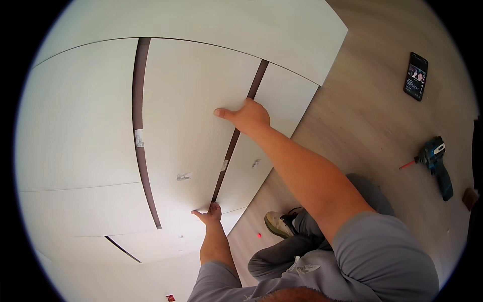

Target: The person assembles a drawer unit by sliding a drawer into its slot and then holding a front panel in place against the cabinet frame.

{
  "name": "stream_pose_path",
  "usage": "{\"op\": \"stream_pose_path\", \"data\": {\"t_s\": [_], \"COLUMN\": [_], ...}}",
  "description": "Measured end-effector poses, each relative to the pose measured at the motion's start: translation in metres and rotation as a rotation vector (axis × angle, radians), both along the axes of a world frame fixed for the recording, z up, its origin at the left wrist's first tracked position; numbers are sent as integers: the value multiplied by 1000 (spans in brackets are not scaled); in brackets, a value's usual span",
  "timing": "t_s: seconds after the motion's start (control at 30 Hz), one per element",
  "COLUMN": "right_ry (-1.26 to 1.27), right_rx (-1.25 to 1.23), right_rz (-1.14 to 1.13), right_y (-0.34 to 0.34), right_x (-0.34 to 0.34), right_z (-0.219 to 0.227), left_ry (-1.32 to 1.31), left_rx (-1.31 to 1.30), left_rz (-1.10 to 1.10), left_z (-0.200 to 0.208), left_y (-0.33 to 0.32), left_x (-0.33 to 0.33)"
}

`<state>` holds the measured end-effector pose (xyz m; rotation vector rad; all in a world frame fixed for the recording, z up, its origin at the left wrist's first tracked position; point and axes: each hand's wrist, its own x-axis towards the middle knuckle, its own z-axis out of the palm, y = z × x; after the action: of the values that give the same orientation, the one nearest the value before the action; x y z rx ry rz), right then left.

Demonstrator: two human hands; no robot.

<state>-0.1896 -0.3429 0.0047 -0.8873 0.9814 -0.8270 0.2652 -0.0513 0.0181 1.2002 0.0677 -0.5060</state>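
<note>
A large white unit [297,35] fills the left and middle, with flat white panels divided by dark brown strips. My right hand [254,115] is at the right-hand dark strip [234,143]. Its thumb lies spread on the middle white panel [186,110], while its fingers curl into the strip and are mostly hidden. Lower down the same strip, my left hand [214,214] has its thumb stretched along the panel and its fingers bent at the edge. Both hands grip this panel's edge. A second dark strip [138,105] runs along the panel's other side.
On the wood-look floor [352,110] at right lie a phone [415,76] with a lit screen and a cordless driver [436,161] with a red bit. A brown block [470,199] sits at the far right. My shoe [278,225] is close to the unit, near a small red object [259,235].
</note>
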Motion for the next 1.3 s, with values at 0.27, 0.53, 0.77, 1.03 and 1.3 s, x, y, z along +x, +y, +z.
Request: {"op": "stream_pose_path", "data": {"t_s": [0.27, 0.53, 0.77, 1.03, 1.3], "right_ry": [19, 24, 50, 6, 5], "right_rx": [-29, -14, -39, -22, -73], "right_rz": [1, 64, -19, 11, -68], "right_y": [-1, -2, -2, -2, -19], "right_x": [3, -3, 4, 2, 27], "right_z": [-5, 1, -1, -2, -23], "left_ry": [11, 33, 1, 31, 47], "left_rx": [-18, -18, -5, -6, -153], "left_rz": [-15, 39, -6, 24, -181], "left_z": [0, 2, 3, 2, -6], "left_y": [1, 0, 0, 0, 4], "left_x": [-1, 1, -6, 4, 24]}}
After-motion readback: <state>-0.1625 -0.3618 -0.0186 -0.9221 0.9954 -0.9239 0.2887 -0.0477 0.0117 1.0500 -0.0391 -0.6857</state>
